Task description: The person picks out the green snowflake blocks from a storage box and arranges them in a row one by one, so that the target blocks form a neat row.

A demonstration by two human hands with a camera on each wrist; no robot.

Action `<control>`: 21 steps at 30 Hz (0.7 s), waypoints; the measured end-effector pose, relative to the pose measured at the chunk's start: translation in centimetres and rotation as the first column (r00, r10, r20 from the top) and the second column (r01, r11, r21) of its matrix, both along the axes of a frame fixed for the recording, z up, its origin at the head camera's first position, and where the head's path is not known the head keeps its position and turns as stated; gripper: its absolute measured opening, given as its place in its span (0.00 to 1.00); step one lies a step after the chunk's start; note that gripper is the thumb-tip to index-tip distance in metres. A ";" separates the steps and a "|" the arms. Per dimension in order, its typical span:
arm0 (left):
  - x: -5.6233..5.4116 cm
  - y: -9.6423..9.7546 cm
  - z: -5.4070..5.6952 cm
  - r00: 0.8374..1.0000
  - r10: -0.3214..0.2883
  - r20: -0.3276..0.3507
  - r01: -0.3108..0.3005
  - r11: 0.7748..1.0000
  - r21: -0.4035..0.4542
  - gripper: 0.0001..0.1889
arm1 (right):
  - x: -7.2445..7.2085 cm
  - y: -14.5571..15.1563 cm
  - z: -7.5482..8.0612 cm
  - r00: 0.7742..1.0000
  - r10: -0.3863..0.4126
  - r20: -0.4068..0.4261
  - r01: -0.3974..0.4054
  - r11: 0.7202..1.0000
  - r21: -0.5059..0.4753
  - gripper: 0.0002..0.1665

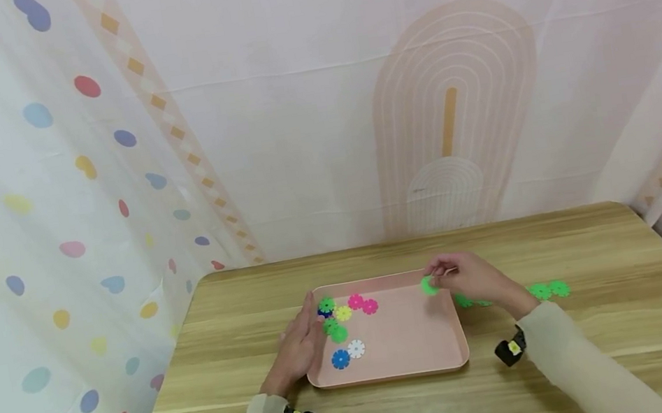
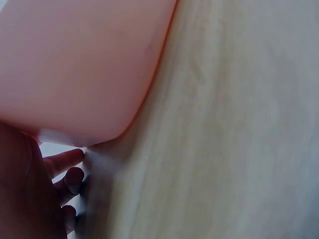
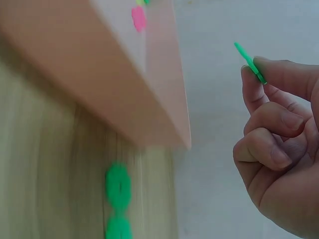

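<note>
Between thumb and forefinger, my right hand [image 1: 473,279] pinches a green snowflake disc [image 1: 427,285] above the right side of a pink tray [image 1: 403,337]. The right wrist view shows the same green disc [image 3: 248,60] edge-on, with the other fingers curled into the palm. My left hand [image 1: 298,346] rests along the tray's left side, its fingers extended by the rim. Inside the tray lie pink discs [image 1: 370,307], a yellow disc [image 1: 342,313], several green discs [image 1: 339,334], a dark blue one mostly covered, a blue disc [image 1: 340,359] and a white disc [image 1: 356,349].
To the right of the tray, more green discs [image 1: 559,289] lie in a row on the wooden table [image 1: 398,412], partly behind my right wrist. A patterned curtain [image 1: 308,132] hangs behind the table and along its left side.
</note>
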State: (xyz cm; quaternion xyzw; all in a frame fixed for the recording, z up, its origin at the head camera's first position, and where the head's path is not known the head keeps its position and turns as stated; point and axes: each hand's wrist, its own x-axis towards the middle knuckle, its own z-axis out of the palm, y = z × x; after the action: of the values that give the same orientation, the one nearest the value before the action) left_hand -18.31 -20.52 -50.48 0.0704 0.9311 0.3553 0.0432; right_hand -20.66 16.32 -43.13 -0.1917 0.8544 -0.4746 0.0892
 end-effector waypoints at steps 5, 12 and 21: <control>0.0 0.0 0.0 1.000 -0.010 0.001 0.010 1.000 0.014 0.32 | 1.0 4.0 0.1 0.999 -0.043 -0.009 0.043 0.999 0.009 0.11; 0.2 -0.1 0.2 1.000 -0.021 0.011 0.021 0.999 0.031 0.32 | 2.4 9.4 0.0 0.991 -0.132 -0.039 0.133 0.991 0.033 0.12; 0.4 -0.1 0.3 1.000 -0.009 0.017 0.009 1.000 0.010 0.32 | 3.5 14.9 -1.0 0.967 -0.251 -0.038 0.254 0.964 0.076 0.15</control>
State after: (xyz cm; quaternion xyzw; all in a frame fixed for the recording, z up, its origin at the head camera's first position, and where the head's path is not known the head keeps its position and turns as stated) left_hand -17.95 -20.63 -50.16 0.0718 0.9285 0.3604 0.0523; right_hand -17.16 31.27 -44.10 -0.0842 0.8915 -0.4445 0.0236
